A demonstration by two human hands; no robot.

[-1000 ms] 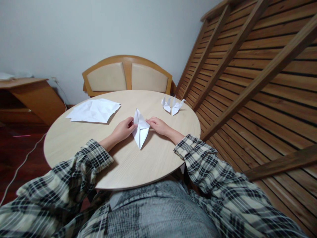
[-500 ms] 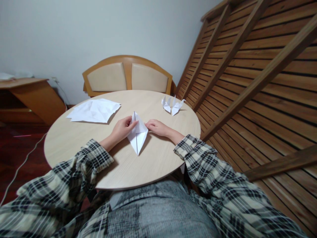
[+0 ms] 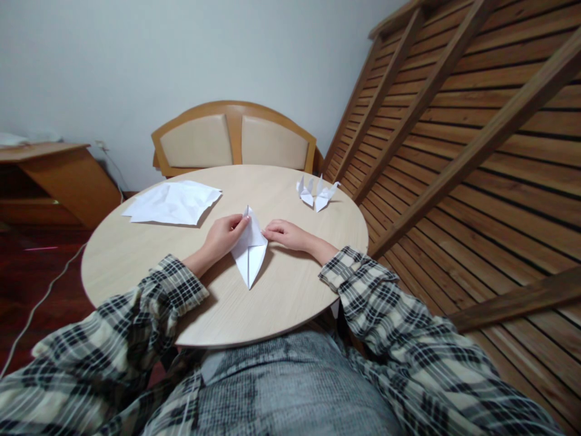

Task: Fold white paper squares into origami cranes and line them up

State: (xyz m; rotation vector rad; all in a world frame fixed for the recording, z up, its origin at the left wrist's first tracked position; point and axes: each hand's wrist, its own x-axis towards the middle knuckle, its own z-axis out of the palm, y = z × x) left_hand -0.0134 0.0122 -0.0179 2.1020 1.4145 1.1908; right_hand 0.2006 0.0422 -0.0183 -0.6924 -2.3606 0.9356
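A white sheet of paper folded into a long diamond [image 3: 249, 254] is held over the round table, one pointed end toward me. My left hand [image 3: 223, 235] grips its upper left part, thumb on top and the other fingers partly hidden beneath. At the right edge of the folded paper, my right hand [image 3: 287, 234] has its fingers closed in a pinch on the side corner. Two finished paper cranes, a left one [image 3: 305, 192] and a right one [image 3: 325, 195], stand close together beyond my right hand.
Flat white paper sheets [image 3: 175, 203] lie on the far left of the pale round table [image 3: 272, 321]. Behind it is a padded headboard [image 3: 233, 115]. A slatted wooden frame [image 3: 454, 151] leans at the right, and a wooden desk [image 3: 68, 181] stands at the left.
The folded paper has turned slightly, its near tip shifting a little left and toward me. My left thumb has moved slightly up along it. Both hands keep hold.
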